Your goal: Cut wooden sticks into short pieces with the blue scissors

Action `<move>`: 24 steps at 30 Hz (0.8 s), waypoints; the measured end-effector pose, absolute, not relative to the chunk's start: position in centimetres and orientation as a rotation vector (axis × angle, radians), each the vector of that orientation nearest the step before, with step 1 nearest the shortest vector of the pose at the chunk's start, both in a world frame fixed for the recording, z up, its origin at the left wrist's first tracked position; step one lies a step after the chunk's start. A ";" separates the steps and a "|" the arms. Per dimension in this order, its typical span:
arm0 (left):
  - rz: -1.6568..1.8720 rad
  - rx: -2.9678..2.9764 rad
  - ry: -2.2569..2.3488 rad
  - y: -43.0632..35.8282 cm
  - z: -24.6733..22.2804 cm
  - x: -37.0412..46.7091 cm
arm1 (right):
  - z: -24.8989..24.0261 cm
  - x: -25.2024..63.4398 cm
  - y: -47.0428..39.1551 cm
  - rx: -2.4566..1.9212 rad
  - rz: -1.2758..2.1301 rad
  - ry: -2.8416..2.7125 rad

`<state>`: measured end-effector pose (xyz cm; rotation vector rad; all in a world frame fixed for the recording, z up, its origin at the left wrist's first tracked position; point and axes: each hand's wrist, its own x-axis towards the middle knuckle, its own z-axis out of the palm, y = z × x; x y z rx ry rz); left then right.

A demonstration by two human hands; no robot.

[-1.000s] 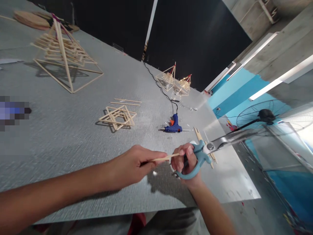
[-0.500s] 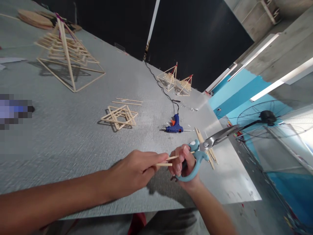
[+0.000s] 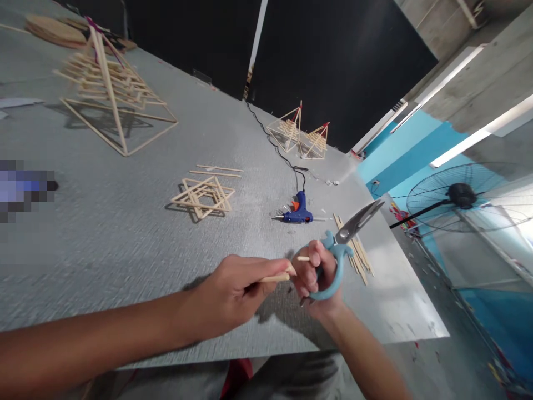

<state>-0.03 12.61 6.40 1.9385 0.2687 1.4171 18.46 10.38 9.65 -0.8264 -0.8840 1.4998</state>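
Observation:
My left hand (image 3: pixel 239 286) is closed around short wooden sticks (image 3: pixel 277 278), their ends poking out past the thumb. Just right of it, my right hand (image 3: pixel 316 272) grips light-blue-handled scissors (image 3: pixel 343 236), whose blades point up and right, away from the sticks. A small piece of stick (image 3: pixel 303 258) also shows between the right fingers. The hands are close together over the grey table. Beyond them lies a star-shaped stick frame (image 3: pixel 204 197), with two loose sticks (image 3: pixel 216 170) behind it.
A blue glue gun (image 3: pixel 297 211) with a black cord lies ahead. More sticks (image 3: pixel 356 250) are under the scissors. A large stick pyramid (image 3: pixel 116 100) stands back left, two smaller ones (image 3: pixel 287 130) at the back. A fan (image 3: pixel 462 195) is beyond the table's right edge.
My right hand has drawn slightly away from the left, and the scissors have turned a little upward. The small stick piece between the right fingers now stands apart from the left hand's sticks.

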 end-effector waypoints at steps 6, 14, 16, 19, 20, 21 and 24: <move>1.235 1.820 0.469 12.4 7.3 -0.5 | 9.7 19.2 10.9 -0.719 1.497 -0.853; 0.907 1.604 0.570 12.6 7.5 -0.6 | 8.9 19.3 10.9 -0.774 1.470 -0.912; 0.819 1.551 0.646 12.6 7.2 -0.6 | 9.3 20.3 11.4 -0.864 1.391 -0.925; 0.754 1.505 0.712 12.6 6.6 -0.6 | 10.6 24.1 12.6 -1.158 1.180 -0.980; 0.746 1.500 0.714 12.6 6.5 -0.7 | 11.1 26.0 13.0 -1.301 1.068 -1.020; 0.740 1.496 0.711 12.6 6.3 -0.8 | 11.7 28.1 13.3 -1.457 0.948 -1.065; 0.722 1.482 0.693 12.7 6.0 -0.9 | 12.8 34.6 13.8 -1.649 0.811 -1.041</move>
